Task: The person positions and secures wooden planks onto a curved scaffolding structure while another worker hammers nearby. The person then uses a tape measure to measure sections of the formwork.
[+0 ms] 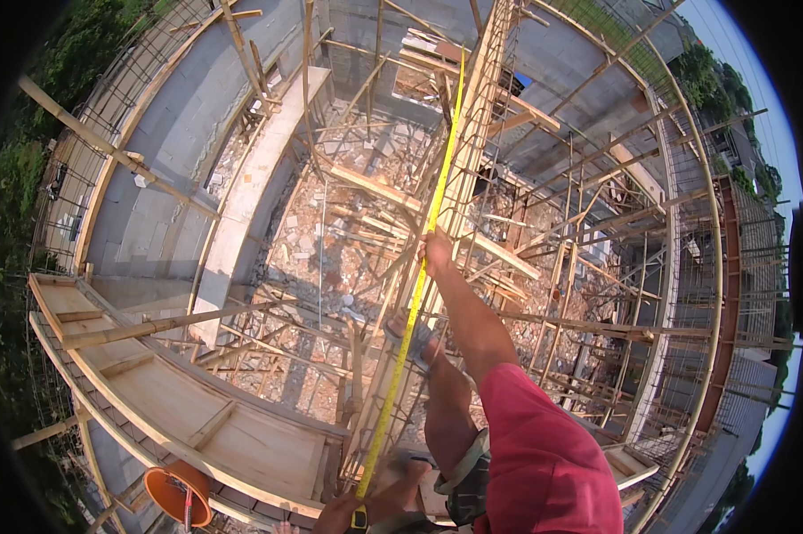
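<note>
A long yellow tape measure blade (405, 349) runs from the lower edge up over a narrow timber beam form (486, 84) with steel bars in it. My right hand (437, 251) is closed around the blade about midway along, with the arm stretched forward. At the lower edge my left hand (337, 514) holds the dark and yellow tape measure case (359, 518); its fingers are partly cut off by the frame. Beyond my right hand the blade continues to the far part of the beam. My foot (410, 336) rests on the beam below the blade.
Far below lies a rubble-strewn floor (330, 240) with wooden props. A shallow timber form (259, 445) extends to the left, beside an orange bucket-like container (177, 494) with a tool in it. Bamboo poles (704, 205) and grey block walls (174, 133) surround the drop.
</note>
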Tool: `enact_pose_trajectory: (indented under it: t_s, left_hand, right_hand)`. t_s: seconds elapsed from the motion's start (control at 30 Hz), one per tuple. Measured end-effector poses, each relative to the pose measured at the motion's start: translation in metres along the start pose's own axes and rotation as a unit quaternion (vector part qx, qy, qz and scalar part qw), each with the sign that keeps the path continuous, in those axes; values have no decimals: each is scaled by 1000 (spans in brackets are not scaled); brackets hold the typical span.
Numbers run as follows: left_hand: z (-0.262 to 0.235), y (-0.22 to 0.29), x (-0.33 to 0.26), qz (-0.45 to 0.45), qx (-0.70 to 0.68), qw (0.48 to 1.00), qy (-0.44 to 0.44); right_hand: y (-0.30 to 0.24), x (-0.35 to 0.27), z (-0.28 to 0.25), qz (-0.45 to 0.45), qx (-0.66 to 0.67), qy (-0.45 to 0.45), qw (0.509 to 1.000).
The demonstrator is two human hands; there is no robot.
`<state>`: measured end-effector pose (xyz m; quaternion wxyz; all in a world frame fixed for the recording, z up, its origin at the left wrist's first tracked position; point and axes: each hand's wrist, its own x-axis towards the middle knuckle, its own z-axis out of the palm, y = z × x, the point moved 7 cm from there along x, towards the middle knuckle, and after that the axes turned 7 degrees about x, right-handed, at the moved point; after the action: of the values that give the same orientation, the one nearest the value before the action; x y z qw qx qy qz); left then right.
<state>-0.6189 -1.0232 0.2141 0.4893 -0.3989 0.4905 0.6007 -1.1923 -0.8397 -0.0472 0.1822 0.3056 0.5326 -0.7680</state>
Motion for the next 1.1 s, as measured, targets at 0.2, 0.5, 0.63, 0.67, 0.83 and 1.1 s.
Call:
enact_pose_trajectory:
  t_s: [0.2,0.5,0.63,0.67,0.83,1.1]
  left_hand:
    - [-3,21,10,4,9,999,49]
    - [-6,50,11,53,103,990,85]
    - [-3,67,9,53,150,985,64]
    - [-3,70,9,48,145,986,61]
    - [-1,84,7,38,122,991,48]
    - [-4,79,21,71,106,989,72]
  right_hand:
    - [-42,9,24,-26,49,35,998]
    - [-80,21,35,-42,38,33,998]
    - [-92,23,38,-48,35,35,998]
    - [-95,24,38,-49,38,34,998]
    - [-114,28,45,-65,37,-7,997]
    - [-140,24,56,-88,39,5,995]
